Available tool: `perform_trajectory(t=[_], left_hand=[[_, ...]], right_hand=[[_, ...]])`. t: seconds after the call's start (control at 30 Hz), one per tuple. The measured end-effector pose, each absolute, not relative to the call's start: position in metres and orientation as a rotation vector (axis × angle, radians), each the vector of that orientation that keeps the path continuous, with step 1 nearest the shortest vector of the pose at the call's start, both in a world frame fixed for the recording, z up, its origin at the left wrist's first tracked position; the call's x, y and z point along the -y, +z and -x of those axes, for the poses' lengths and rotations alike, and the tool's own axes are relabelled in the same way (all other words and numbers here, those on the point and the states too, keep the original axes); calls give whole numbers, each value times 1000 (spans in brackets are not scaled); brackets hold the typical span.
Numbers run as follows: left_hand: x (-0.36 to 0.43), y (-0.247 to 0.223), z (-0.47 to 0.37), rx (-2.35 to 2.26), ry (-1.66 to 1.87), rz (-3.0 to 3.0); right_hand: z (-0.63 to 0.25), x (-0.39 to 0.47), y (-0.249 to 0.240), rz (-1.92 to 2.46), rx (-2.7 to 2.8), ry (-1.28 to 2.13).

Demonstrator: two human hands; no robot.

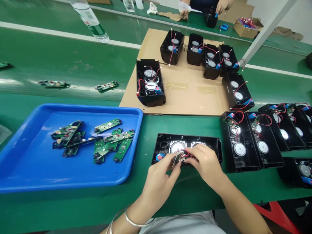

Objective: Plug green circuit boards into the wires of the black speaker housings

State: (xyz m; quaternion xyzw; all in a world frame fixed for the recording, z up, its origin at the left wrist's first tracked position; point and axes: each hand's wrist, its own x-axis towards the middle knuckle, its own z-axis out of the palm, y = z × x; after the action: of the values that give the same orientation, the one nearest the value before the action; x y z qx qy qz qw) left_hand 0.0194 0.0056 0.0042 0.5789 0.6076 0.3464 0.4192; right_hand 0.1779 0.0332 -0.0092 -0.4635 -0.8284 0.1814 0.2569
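Observation:
A black speaker housing (212, 143) lies lengthwise on the green table in front of me, with two white round speakers and a blue cylinder (160, 157) inside. Above its front edge, my left hand (162, 177) pinches a small green circuit board (175, 160) between thumb and fingers. My right hand (204, 162) is closed at the board's right end, on the red wires (185, 152) there; the fingertips hide the exact contact point. To the left, a blue tray (73, 182) holds several green circuit boards (123, 150).
Several black housings with speakers stand on a cardboard sheet (187, 97) and at the right (240, 162). Two loose boards (54, 84) lie beyond the tray. A plastic bottle (91, 21) is at the upper left. Another person's hands (222, 6) work across the table beside a white post (265, 32).

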Motion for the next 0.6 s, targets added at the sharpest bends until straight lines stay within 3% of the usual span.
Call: perform_trajectory(t=[0.37,0.6], left_hand=[[-6,0,-22,-1507,916,-1333],[-2,2,-16,-1520,961,-1219]], right_hand=[[-183,-36,-7,1281,2317,608],[-198,-44,16,1465,2697,355]])
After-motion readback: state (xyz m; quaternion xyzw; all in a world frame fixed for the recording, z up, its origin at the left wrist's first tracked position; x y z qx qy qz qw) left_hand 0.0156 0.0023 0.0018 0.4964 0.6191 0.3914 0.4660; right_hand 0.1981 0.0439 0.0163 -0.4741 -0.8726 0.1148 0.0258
